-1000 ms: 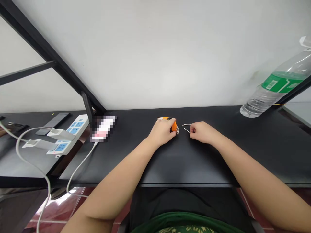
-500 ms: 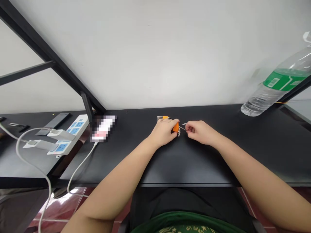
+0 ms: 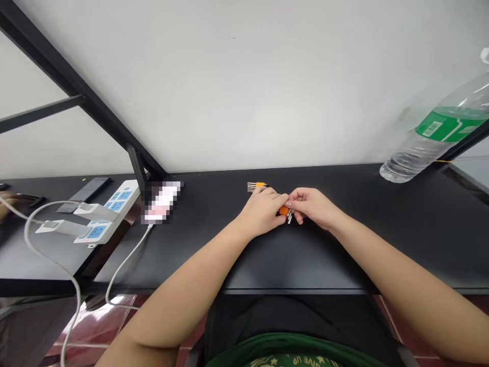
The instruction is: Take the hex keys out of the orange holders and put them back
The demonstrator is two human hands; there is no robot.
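Note:
My left hand [image 3: 265, 210] is closed around an orange hex key holder [image 3: 283, 210], whose short metal key ends stick out toward the lower right. Against that holder press the thumb and fingertips of my right hand [image 3: 311, 206] in a pinch. The hex key in this pinch is hidden by my fingers. Just behind my left hand lies a second orange holder [image 3: 260, 184], with several thin metal keys [image 3: 252, 187] pointing left.
A phone with a blurred screen [image 3: 162, 202] lies on the black desk [image 3: 298, 260], its white cable [image 3: 124, 260] hanging over the front edge. Further left is a power strip [image 3: 110, 211] with chargers. A large water bottle [image 3: 416, 148] stands at the back right.
My right hand has moved left until its fingers meet the holder, and the thin rod between the hands is now covered. My left hand has shifted slightly right. Something skin-coloured appears at the left edge.

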